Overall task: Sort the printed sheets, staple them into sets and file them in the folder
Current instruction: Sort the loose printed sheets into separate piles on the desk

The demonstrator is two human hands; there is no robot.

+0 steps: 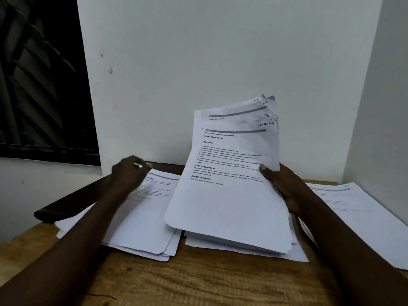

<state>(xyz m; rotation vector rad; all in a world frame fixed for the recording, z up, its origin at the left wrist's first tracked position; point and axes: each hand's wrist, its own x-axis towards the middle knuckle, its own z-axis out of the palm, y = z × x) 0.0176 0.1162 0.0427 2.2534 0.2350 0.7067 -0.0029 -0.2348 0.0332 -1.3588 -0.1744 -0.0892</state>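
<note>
Gripping a thick fanned stack of white printed sheets (229, 184) by its right edge, the right hand (284, 186) props it tilted above the brown wooden table (198, 281). The left hand (130, 173) pinches the far edge of a flat pile of printed pages (141, 217) beside it. A third paper pile (357, 217) lies far right.

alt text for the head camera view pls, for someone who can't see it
A person's right hand holds a thick stack of printed sheets tilted up off a wooden table, while the left hand rests on a flatter pile of sheets to the left. A third pile lies at the right, against a white wall.
</note>
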